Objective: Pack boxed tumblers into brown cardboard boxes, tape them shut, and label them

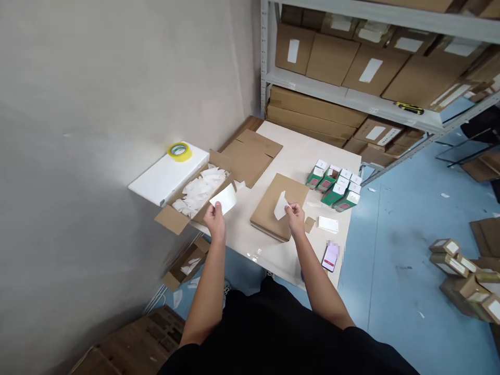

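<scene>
My left hand [215,223] pinches a white rectangular label [225,198] by its lower edge, in front of the open carton. Between the thumb and fingers of my right hand [296,217] is an irregular white paper piece [280,205], above a closed flat cardboard box [271,200] on the table. An open carton [173,219] full of crumpled white paper scraps [206,185] stands just beyond my left hand. To the right of my right hand lie a stack of white labels [328,224] and a small cardboard scrap [309,224].
Several green-and-white boxes [339,188] stand at the table's right side, with a phone [330,257] nearer me. A flat cardboard sheet [252,153] lies behind. Yellow tape [179,151] rests on a white ledge [156,179] by the wall. Shelving [347,96] holds cartons.
</scene>
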The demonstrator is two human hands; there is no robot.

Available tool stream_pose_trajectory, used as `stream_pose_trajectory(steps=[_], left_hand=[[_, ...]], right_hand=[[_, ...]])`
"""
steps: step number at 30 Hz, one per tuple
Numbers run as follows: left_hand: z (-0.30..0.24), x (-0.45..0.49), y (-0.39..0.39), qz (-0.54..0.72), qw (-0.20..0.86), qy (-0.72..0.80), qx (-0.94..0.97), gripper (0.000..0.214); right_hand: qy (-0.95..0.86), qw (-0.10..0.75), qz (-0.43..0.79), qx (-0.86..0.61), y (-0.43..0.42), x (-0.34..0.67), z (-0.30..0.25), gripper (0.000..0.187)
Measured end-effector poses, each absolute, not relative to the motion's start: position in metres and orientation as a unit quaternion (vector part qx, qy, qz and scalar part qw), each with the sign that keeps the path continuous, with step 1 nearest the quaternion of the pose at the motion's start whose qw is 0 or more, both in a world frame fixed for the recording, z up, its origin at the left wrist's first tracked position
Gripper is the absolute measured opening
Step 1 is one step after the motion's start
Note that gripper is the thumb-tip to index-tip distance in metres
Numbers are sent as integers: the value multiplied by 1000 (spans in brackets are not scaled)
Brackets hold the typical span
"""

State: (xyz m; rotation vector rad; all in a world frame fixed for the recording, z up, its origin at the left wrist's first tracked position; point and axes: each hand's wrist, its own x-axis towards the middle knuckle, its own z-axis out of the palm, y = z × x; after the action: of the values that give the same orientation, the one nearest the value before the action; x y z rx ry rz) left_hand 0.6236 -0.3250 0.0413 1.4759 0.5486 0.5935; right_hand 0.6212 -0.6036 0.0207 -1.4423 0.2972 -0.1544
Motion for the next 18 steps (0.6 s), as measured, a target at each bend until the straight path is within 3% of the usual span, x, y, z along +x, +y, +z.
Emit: stream_pose_trajectory(steps=[10,18], left_hand=[[51,519,-194,359,621,265,645,40],[21,400,-40,426,534,379,625,38]], right_hand=[[-64,725,106,-678,-399,599,37,41],[-160,642,228,-714,-196,541,-16,34]])
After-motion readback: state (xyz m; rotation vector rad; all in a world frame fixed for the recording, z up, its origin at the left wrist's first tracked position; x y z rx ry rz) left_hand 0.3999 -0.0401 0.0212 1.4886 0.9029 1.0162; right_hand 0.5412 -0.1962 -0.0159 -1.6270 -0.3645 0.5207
